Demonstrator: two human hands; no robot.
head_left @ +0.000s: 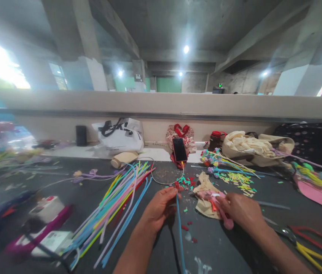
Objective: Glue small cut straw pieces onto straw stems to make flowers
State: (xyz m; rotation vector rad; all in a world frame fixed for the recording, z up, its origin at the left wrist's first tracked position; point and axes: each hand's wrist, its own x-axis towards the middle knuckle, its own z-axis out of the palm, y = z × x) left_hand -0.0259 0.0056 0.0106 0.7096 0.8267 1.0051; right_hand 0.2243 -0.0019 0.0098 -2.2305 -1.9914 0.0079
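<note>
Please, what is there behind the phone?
Behind the phone, a red-and-white patterned cloth shows around it, with red straps above. The part directly covered by the phone cannot be seen.

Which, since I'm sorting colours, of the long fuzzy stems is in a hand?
The blue fuzzy stem, pinched by the left hand; the multicoloured bundle lies unheld.

Scuffed matt black flat tabletop (218, 251). Six o'clock: slim blue stem (179, 224), matt, fuzzy-looking. Twelve: rectangular black phone (179, 150), glossy screen. Eleven: creased white plastic-looking bag (131, 140). Two: crumpled cream cloth (242, 143), matt.
</note>
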